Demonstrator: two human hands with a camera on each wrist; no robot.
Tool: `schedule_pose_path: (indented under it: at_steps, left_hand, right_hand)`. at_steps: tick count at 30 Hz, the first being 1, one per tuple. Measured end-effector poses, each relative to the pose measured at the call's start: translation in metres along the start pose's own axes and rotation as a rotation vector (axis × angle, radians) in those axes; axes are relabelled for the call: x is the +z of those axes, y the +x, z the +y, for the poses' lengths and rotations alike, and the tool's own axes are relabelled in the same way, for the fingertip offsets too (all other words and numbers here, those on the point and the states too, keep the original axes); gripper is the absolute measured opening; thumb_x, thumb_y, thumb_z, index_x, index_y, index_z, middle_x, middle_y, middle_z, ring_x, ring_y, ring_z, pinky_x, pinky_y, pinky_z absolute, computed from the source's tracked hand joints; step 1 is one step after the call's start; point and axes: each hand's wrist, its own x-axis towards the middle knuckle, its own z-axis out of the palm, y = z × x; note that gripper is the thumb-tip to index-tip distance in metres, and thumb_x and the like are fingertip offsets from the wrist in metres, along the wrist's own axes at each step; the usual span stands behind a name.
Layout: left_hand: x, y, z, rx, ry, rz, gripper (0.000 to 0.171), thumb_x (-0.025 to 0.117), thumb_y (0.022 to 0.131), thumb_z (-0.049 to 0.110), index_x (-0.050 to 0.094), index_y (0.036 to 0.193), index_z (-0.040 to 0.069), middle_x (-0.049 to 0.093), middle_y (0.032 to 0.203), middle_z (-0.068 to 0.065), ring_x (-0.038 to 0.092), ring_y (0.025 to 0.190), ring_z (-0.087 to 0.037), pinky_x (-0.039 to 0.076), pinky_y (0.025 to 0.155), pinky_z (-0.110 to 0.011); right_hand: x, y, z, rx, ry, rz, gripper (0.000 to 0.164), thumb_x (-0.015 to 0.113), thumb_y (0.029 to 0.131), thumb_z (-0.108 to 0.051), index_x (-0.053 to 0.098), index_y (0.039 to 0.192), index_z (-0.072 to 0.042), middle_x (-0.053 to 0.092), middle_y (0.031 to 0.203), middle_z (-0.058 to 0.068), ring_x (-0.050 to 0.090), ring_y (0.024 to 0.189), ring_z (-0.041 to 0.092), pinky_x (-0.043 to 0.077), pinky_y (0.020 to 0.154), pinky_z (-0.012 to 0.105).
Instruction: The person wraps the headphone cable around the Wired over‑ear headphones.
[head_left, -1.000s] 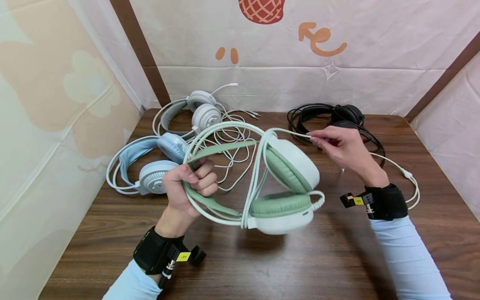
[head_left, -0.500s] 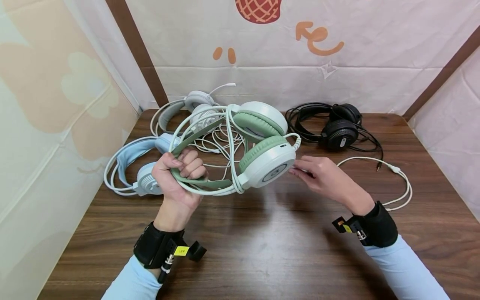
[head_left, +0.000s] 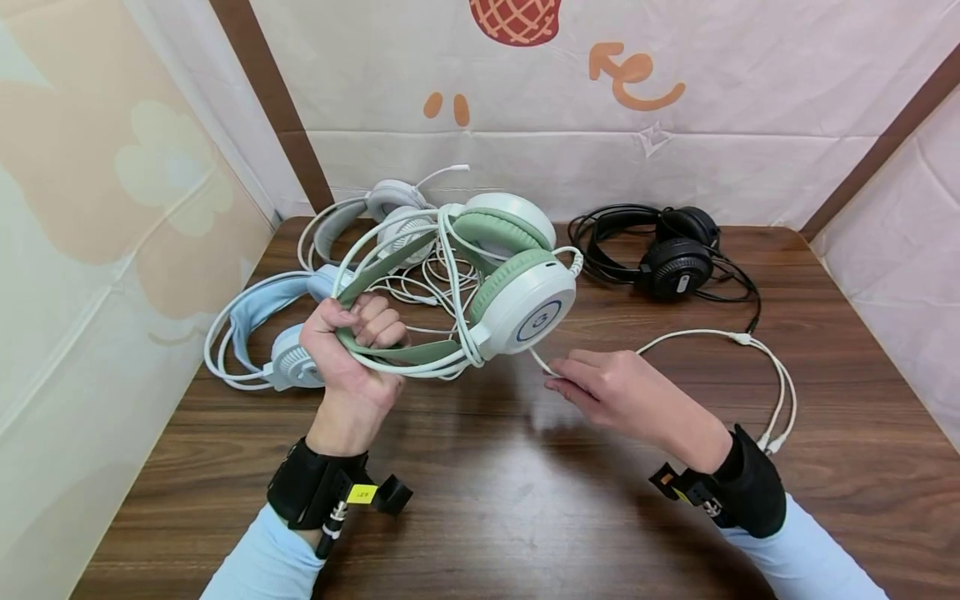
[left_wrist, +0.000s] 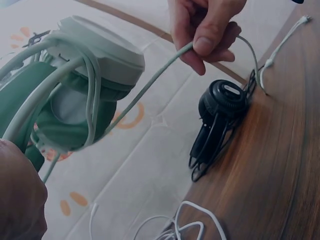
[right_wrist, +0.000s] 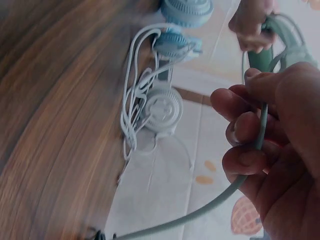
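Observation:
My left hand (head_left: 348, 354) grips the headband of a pair of mint-green headphones (head_left: 536, 308), holding them up off the table. Several turns of pale cable (head_left: 455, 283) wrap around the frame beside the ear cups. Lower and to the right, my right hand (head_left: 618, 387) pinches the same cable (right_wrist: 260, 127) between thumb and fingers. From there the cable runs on to the right, its split ends (head_left: 783, 400) reaching the table. In the left wrist view a stretch of cable (left_wrist: 150, 82) spans from the headphones to the right hand.
Light-blue headphones (head_left: 292, 354) lie at the left of the wooden table (head_left: 495, 517). Behind them sit grey-white headphones (head_left: 393, 200) with a microphone and a loose heap of white cable (head_left: 423, 292). Black headphones (head_left: 675, 267) lie at the back right, near a fabric wall (head_left: 540, 158).
The headphones have tilted and shifted up and left in my left hand. My right hand has swung from beyond the cups down and toward me with the cable, dragging its ends leftward.

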Motion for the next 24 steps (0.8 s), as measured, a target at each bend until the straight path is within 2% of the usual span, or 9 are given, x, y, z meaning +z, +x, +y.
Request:
schedule_pose_path:
  at_steps: [7,11,14,24]
  left_hand:
    - [-0.002,0.002,0.001,0.071,0.043,0.099,0.039,0.046,0.060,-0.003,0.016,0.064,0.022,0.017,0.056,0.008,0.016,0.048,-0.006,0.016,0.048,-0.018]
    - [-0.002,0.003,-0.001,0.113,0.094,0.145,0.039,0.047,0.058,-0.002,0.016,0.063,0.021,0.017,0.055,0.008,0.017,0.047,-0.006,0.016,0.047,-0.018]
    - [-0.002,0.004,-0.002,0.142,0.149,0.162,0.039,0.049,0.057,-0.001,0.016,0.062,0.021,0.016,0.054,0.008,0.017,0.046,-0.006,0.015,0.047,-0.018]
    - [-0.003,0.007,-0.010,0.291,0.405,0.176,0.053,0.058,0.051,0.001,0.011,0.065,0.020,0.012,0.056,0.007,0.014,0.044,-0.005,0.007,0.050,-0.019]
  right_hand:
    - [0.001,0.007,-0.019,-0.056,-0.028,-0.001,0.005,0.065,0.099,-0.014,0.067,0.095,-0.011,0.055,0.072,-0.008,0.047,0.056,-0.001,0.043,0.050,0.017]
    - [0.000,0.012,-0.028,-0.068,-0.030,-0.020,0.004,0.066,0.098,-0.014,0.066,0.095,-0.012,0.056,0.074,-0.009,0.050,0.058,0.000,0.045,0.051,0.018]
    - [-0.001,0.014,-0.033,-0.075,-0.033,-0.026,0.003,0.064,0.098,-0.013,0.066,0.096,-0.012,0.058,0.076,-0.009,0.052,0.059,0.001,0.046,0.051,0.018]
    - [-0.008,0.023,-0.045,-0.118,-0.041,-0.015,0.006,0.062,0.100,-0.016,0.066,0.096,-0.013,0.055,0.073,-0.010,0.047,0.056,-0.001,0.042,0.048,0.015]
